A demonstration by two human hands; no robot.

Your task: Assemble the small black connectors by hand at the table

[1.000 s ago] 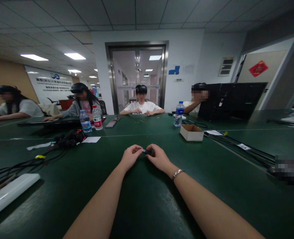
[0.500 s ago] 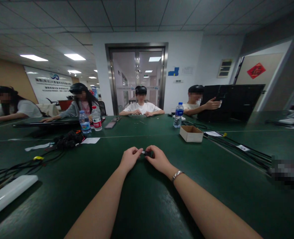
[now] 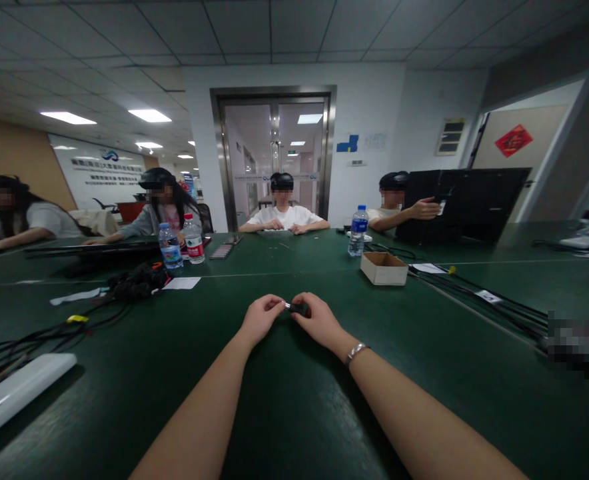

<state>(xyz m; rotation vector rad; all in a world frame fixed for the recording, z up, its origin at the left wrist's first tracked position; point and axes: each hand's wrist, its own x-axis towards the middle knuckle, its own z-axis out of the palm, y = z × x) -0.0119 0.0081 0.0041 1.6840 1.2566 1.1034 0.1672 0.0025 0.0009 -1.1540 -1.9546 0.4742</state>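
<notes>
Over the green table, my two hands meet around a small black object with a silver end. Its kind is too small to make out. My right hand wraps thumb and fingers about the black part, and a metal bracelet circles that wrist. With thumb and forefinger pinched, my left hand grips the silver end. Fingers partly cover both ends of the object.
An open cardboard box and a water bottle stand ahead to the right. Cables lie on both sides; a white device is at near left. Two bottles stand at far left. Several people sit around the table.
My hands stay in nearly the same place, both still on the small object. At the far left, a person's arm and head have shifted slightly.
</notes>
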